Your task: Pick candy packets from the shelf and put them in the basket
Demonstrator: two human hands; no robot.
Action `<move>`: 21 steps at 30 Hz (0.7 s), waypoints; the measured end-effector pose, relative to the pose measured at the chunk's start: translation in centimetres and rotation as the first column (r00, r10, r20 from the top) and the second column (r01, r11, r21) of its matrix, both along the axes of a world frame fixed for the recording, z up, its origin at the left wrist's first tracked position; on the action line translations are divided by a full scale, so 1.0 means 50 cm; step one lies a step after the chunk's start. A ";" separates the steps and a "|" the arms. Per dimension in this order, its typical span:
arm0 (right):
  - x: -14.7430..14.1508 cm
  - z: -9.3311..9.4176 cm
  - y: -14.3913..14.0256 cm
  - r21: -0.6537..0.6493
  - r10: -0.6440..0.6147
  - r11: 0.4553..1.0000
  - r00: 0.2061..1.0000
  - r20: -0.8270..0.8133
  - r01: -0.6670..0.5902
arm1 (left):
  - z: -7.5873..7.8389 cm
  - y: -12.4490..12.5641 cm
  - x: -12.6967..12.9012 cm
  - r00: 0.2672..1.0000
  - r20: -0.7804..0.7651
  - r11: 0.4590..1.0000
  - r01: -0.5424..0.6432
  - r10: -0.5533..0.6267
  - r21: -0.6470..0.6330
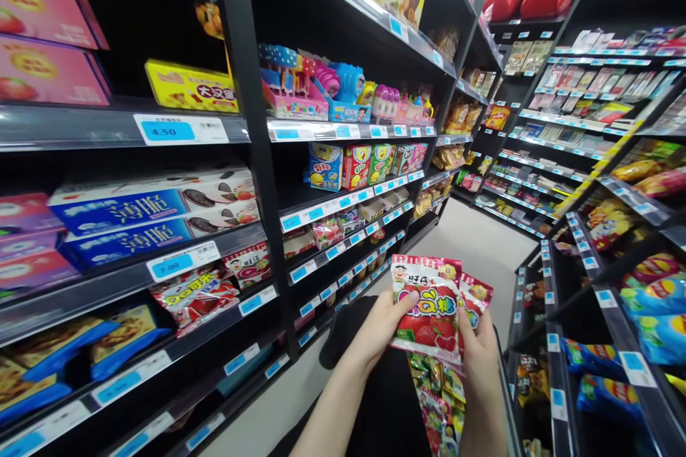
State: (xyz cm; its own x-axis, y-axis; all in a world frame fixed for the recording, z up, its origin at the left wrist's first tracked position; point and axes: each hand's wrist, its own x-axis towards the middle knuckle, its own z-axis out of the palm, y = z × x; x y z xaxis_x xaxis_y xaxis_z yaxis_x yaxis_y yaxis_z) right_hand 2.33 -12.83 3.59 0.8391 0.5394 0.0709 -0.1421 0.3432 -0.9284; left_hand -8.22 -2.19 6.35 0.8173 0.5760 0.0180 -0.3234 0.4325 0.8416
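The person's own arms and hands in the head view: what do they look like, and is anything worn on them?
The slim left hand and right hand are ungloved, with no ring visible on the fingers. The left forearm and right forearm show no sleeve, watch or marking. Black clothing shows between them.

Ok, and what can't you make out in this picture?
All in the head view:
Rear packet: mostly hidden behind the front packet and right hand.
Lower packets: cut off by the bottom edge, partly covered from above by the front packet.
Pink boxes: cut off by the left edge.
Far shelf goods: too small to identify.
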 end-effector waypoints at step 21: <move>-0.027 -0.015 0.023 -0.130 0.215 0.962 0.960 -0.177 -0.239 | -0.012 -0.003 -0.002 0.700 -0.531 0.719 0.036 0.477 0.694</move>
